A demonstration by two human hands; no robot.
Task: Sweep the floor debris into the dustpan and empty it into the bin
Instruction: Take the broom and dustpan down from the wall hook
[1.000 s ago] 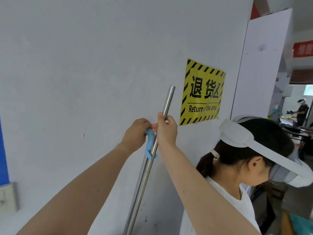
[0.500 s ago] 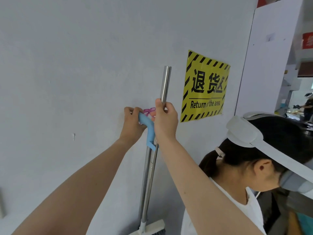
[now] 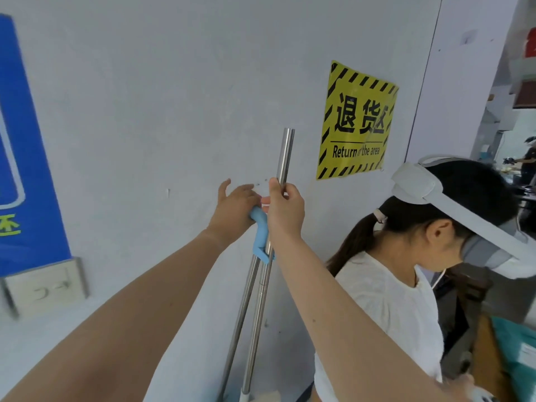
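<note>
Reaching up against a pale grey wall (image 3: 145, 97), a person steadies a broom pole (image 3: 285, 152) of bright steel that stands nearly upright, just off the plaster. The right hand (image 3: 285, 211) is wrapped round the pole a little below its top, thumb and fingers closed about the metal. The left hand (image 3: 235, 210) lies over the upper end of a light blue grip (image 3: 261, 233) just beside it, thumb lifted and fingers pointing at the wall; whether those fingers curl round the grip cannot be told, since the back of the hand hides them. The blue grip caps a thinner pole (image 3: 242, 309) that slants down to the left, and its lower end hooks against the broom pole just beneath the right hand. At the bottom edge, where the broom pole ends, a whitish block (image 3: 269, 396) shows only in part. On the wall to the right hangs a yellow sign (image 3: 358, 123) with black hazard stripes, Chinese characters and the English words "Return the area", and at far left a blue panel (image 3: 26, 140) sits above a pale switch plate (image 3: 43, 288). A second person (image 3: 385, 309) in a white top stands close on the right, head bowed, wearing a white headset (image 3: 414, 184).
</note>
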